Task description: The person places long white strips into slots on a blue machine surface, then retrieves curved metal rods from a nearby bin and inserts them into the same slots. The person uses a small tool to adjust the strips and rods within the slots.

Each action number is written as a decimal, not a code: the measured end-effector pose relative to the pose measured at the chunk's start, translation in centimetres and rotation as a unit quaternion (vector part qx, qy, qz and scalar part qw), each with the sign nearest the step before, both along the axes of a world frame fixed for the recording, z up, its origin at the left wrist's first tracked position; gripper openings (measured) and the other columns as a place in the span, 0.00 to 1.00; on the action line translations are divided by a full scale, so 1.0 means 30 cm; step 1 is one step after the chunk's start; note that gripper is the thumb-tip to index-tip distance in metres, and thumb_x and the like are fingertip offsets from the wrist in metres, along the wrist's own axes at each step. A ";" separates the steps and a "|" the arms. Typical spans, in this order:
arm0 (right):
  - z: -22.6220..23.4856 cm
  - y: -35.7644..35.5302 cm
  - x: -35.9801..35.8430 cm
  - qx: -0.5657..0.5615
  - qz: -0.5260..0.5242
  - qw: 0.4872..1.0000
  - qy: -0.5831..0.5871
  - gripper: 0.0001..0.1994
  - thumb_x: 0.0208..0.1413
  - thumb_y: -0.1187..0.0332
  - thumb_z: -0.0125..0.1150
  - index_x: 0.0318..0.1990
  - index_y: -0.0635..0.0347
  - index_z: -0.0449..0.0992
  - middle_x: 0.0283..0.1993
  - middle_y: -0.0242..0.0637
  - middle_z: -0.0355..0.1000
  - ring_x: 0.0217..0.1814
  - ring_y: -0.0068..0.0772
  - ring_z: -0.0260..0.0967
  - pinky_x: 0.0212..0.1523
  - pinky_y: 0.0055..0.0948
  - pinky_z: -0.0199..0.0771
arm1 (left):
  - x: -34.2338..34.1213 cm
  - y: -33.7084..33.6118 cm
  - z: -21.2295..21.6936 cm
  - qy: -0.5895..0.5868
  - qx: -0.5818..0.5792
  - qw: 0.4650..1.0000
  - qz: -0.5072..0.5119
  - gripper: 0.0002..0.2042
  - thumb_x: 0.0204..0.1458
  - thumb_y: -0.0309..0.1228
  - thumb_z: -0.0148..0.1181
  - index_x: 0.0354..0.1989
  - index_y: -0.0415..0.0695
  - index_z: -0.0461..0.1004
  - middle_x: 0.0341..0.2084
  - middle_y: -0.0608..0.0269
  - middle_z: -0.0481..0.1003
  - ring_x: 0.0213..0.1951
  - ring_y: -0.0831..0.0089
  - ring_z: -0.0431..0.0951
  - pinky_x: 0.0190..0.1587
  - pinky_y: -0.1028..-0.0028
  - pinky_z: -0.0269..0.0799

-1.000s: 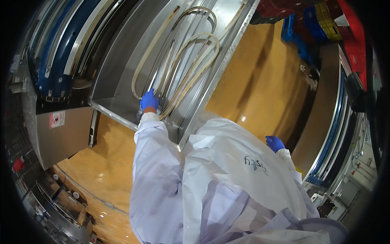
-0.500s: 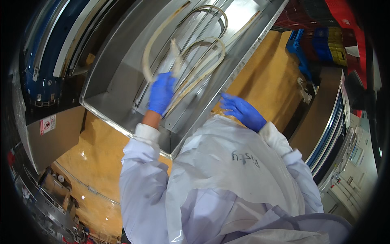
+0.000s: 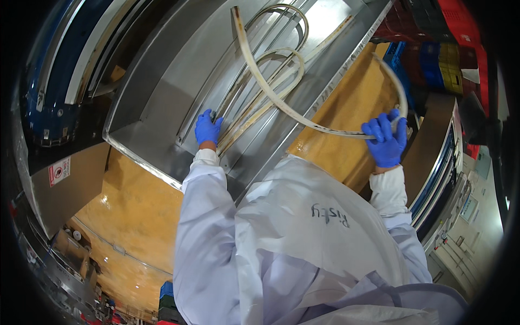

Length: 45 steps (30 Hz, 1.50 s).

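My right hand is closed around a long off-white flexible strip, out past the right wall of a metal trough. One length of the strip arcs back over the trough; its other end curls upward beyond my hand. Inside the trough, my left hand rests low, fingers apart, beside more looped off-white strips with brownish stains. Its fingertips meet the edge of these strips, and whether they grip anything is not visible. Both hands wear blue gloves.
Blue curved panels stand at the far left above a grey box side with a warning label. Stacked coloured crates are at the upper right. A yellowish floor lies beneath the trough, and a brown panel stands to the right.
One strip has passed from my left hand to my right, which has swung right and closed on it. My left hand has let go and stays low in the trough.
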State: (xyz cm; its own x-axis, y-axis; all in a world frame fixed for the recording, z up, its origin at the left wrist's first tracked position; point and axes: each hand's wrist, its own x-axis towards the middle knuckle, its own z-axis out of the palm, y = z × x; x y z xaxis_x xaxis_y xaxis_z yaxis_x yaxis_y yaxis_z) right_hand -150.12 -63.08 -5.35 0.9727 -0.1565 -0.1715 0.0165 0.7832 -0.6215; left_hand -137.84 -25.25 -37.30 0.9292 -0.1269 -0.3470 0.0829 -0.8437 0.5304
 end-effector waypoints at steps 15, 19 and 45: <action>-0.038 0.263 0.058 -0.479 0.165 0.850 0.144 0.18 0.48 0.74 0.67 0.49 0.63 0.75 0.43 0.38 0.70 0.44 0.35 0.68 0.49 0.29 0.68 | 0.032 -0.194 0.548 0.224 -0.245 0.939 -0.085 0.14 0.58 0.38 0.57 0.39 0.38 0.71 0.28 0.58 0.71 0.25 0.74 0.73 0.31 0.73 0.71; -0.230 0.379 0.119 -0.586 0.145 0.790 0.107 0.25 0.42 0.70 0.73 0.51 0.59 0.74 0.53 0.43 0.70 0.59 0.43 0.65 0.60 0.34 0.62 | 0.014 -0.265 0.906 0.285 -0.315 0.889 -0.170 0.14 0.58 0.38 0.57 0.40 0.37 0.72 0.30 0.63 0.72 0.27 0.75 0.73 0.32 0.75 0.71; 0.394 -0.322 -0.386 -0.278 -0.345 0.895 0.045 0.12 0.63 0.69 0.50 0.26 0.55 0.61 0.25 0.30 0.51 0.31 0.29 0.52 0.50 0.37 0.64 | 0.105 0.000 -0.119 0.073 -0.003 0.997 -0.023 0.38 0.36 0.49 0.74 0.52 0.36 0.69 0.45 0.45 0.74 0.47 0.49 0.74 0.51 0.61 0.70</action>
